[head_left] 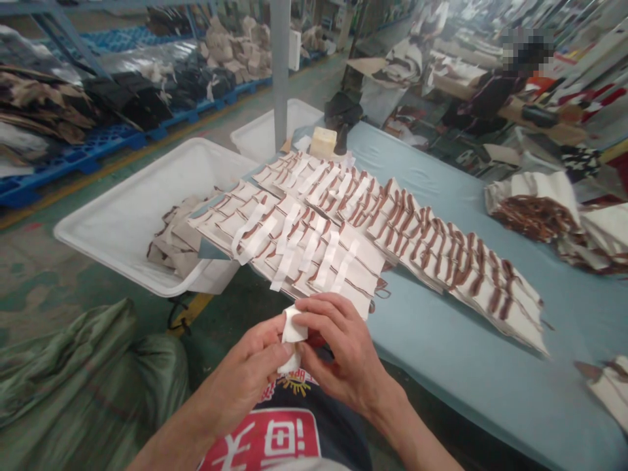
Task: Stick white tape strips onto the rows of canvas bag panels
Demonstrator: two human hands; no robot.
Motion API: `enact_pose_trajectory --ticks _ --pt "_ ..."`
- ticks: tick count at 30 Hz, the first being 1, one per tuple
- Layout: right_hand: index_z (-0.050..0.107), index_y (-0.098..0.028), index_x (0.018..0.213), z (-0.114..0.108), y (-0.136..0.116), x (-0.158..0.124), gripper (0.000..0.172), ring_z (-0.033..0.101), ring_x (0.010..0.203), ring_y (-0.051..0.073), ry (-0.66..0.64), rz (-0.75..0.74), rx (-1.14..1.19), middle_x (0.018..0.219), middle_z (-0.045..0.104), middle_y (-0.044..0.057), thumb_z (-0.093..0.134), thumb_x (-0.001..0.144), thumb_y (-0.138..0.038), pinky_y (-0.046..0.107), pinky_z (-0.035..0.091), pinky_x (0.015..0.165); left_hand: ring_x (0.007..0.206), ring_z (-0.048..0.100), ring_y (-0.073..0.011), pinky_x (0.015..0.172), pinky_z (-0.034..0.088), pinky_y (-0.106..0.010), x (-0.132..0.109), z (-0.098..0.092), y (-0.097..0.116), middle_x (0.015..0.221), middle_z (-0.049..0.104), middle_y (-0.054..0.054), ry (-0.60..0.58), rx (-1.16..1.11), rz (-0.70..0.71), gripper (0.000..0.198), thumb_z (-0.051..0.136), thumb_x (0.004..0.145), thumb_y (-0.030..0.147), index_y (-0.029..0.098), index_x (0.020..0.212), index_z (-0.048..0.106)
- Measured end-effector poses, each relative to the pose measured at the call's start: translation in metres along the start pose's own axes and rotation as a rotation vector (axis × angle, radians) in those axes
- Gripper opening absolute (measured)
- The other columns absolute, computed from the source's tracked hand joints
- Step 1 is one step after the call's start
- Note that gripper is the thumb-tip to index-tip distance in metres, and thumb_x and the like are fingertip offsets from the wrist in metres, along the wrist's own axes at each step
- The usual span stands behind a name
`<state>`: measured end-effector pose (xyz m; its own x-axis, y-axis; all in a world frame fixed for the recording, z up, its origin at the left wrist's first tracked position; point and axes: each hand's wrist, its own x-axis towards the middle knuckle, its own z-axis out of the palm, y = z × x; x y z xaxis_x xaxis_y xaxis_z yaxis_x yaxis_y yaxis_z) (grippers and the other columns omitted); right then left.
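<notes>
Close to my body, my left hand point(255, 363) and my right hand point(338, 343) meet around a small white strip point(294, 330), fabric or paper. Fingers and thumbs of both hands pinch it, and it looks folded over; part of it is hidden behind the fingers. Just beyond my hands lie overlapping cream fabric pieces with brown edging point(363, 258), spread in rows over the table. Several loose white strips point(294, 252) lie across the nearer row. A second row of cream pieces point(441, 248) runs diagonally to the right.
The light blue table point(471, 353) carries folded cream bundles point(537, 203) on its right and a yellowish block point(324, 140) at its far end. A white bin point(196, 147) with cloth pieces stands left. A green sack point(93, 373) sits lower left. A person point(505, 85) is in the background.
</notes>
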<state>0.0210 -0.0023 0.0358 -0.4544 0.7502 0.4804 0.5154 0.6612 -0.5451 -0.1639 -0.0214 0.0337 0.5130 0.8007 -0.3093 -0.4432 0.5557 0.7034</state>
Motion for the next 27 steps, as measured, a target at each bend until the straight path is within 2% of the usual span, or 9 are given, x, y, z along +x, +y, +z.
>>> enact_pose_trajectory --ticks 4,7,10,13,16,19,21,24,27 --pt "0.068 -0.028 0.111 0.006 -0.004 -0.002 0.024 0.068 0.108 0.025 0.056 -0.001 0.01 0.114 0.078 0.008 0.064 0.094 -0.013 0.046 0.058 0.095 0.094 0.069 -0.0207 0.084 0.052 -0.029 -0.003 -0.004 -0.002 0.105 0.077 -0.006 -0.038 0.015 -0.004 0.039 0.067 0.093 0.027 0.017 0.13 0.068" --pt "0.07 -0.027 0.099 0.013 -0.008 -0.005 0.017 0.07 0.103 0.024 0.115 0.1 0.106 0.109 0.079 0.006 0.062 0.095 -0.012 0.044 0.057 0.093 0.087 0.069 -0.0203 0.079 0.053 -0.028 -0.002 -0.002 0.0 0.1 0.077 -0.006 0.0 0.121 -0.026 0.037 0.067 0.091 0.032 0.017 0.125 0.071" --pt "0.07 -0.024 0.089 0.022 -0.012 -0.008 0.014 0.073 0.089 0.02 0.252 0.413 0.336 0.098 0.079 0.004 0.06 0.098 -0.021 0.035 0.059 0.081 0.086 0.071 -0.0234 0.085 0.055 -0.033 0.001 -0.003 -0.001 0.095 0.079 -0.006 0.067 0.294 -0.021 0.03 0.063 0.089 0.032 0.016 0.111 0.077" --pt "0.066 -0.022 0.085 0.026 -0.005 -0.009 0.024 0.071 0.076 0.018 0.419 0.738 0.59 0.085 0.077 0.003 0.058 0.1 -0.038 0.03 0.059 0.071 0.085 0.073 -0.0255 0.085 0.055 -0.033 0.002 -0.01 -0.008 0.088 0.08 -0.005 0.136 0.501 0.021 0.028 0.055 0.088 0.027 0.017 0.093 0.081" --pt "0.059 -0.022 0.08 0.017 0.019 -0.01 0.031 0.069 0.068 0.018 0.603 0.866 0.697 0.078 0.074 0.002 0.061 0.095 -0.049 0.029 0.058 0.062 0.07 0.07 -0.0212 0.069 0.05 -0.027 0.002 -0.019 -0.017 0.072 0.076 -0.003 0.133 0.767 0.099 0.033 0.048 0.088 0.022 0.018 0.076 0.078" --pt "0.057 -0.022 0.082 -0.006 0.056 -0.014 0.033 0.065 0.059 0.016 0.723 0.934 0.643 0.07 0.07 0.0 0.064 0.09 -0.054 0.026 0.052 0.051 0.054 0.06 -0.015 0.057 0.042 -0.024 0.005 -0.025 -0.023 0.059 0.067 0.0 0.048 0.944 0.212 0.034 0.044 0.086 0.015 0.02 0.065 0.07" --pt "0.059 -0.022 0.086 -0.026 0.083 -0.017 0.036 0.06 0.052 0.015 0.773 0.962 0.582 0.067 0.068 -0.001 0.065 0.088 -0.057 0.024 0.046 0.045 0.051 0.057 -0.0129 0.055 0.039 -0.023 0.008 -0.025 -0.029 0.056 0.063 0.002 -0.023 1.024 0.322 0.031 0.044 0.084 0.012 0.021 0.062 0.063" --pt "0.058 -0.021 0.085 -0.053 0.125 -0.021 0.039 0.055 0.046 0.013 0.828 0.973 0.517 0.064 0.065 -0.002 0.065 0.084 -0.06 0.023 0.041 0.04 0.055 0.06 -0.0145 0.06 0.042 -0.024 0.013 -0.022 -0.044 0.059 0.063 0.001 -0.158 1.094 0.455 0.025 0.049 0.082 0.01 0.023 0.064 0.061" --pt "0.05 -0.024 0.076 -0.074 0.165 -0.022 0.04 0.045 0.04 0.01 0.876 0.985 0.463 0.057 0.055 -0.006 0.061 0.084 -0.061 0.023 0.041 0.04 0.069 0.067 -0.023 0.075 0.052 -0.03 0.015 -0.015 -0.065 0.066 0.07 -0.003 -0.164 0.942 0.336 0.02 0.059 0.082 0.02 0.027 0.066 0.067"
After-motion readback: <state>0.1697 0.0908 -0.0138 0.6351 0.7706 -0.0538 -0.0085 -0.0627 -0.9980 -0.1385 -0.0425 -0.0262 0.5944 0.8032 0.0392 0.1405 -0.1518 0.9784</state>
